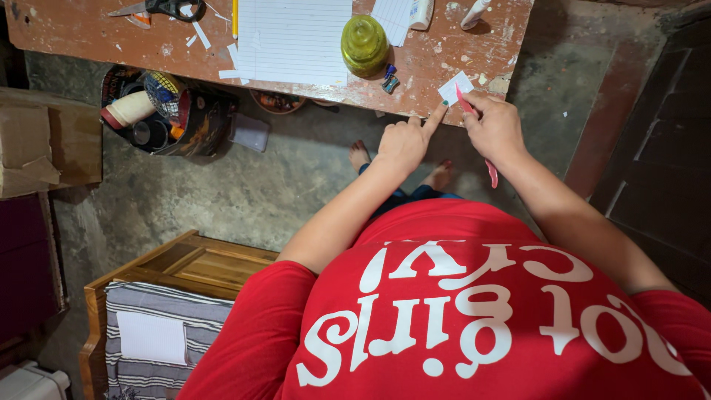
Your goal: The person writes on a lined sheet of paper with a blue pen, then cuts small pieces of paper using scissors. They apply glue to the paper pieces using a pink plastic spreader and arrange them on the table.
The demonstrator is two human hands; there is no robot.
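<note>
My left hand (406, 141) is curled with its index finger stretched out, pressing the near edge of a small white paper piece (453, 86) at the front edge of the worn wooden table (96, 37). My right hand (492, 126) grips a pink pen-like tool (489, 169), its tip touching that paper. My red shirt fills the lower frame and my bare feet show on the floor below.
On the table lie black-handled scissors (167, 9), a lined white sheet (294, 38), a yellow-green jar (364, 46) and paper scraps. A basket of tape rolls (159, 112) sits underneath. A cardboard box (37, 144) and a wooden chair with striped cloth (163, 311) stand left.
</note>
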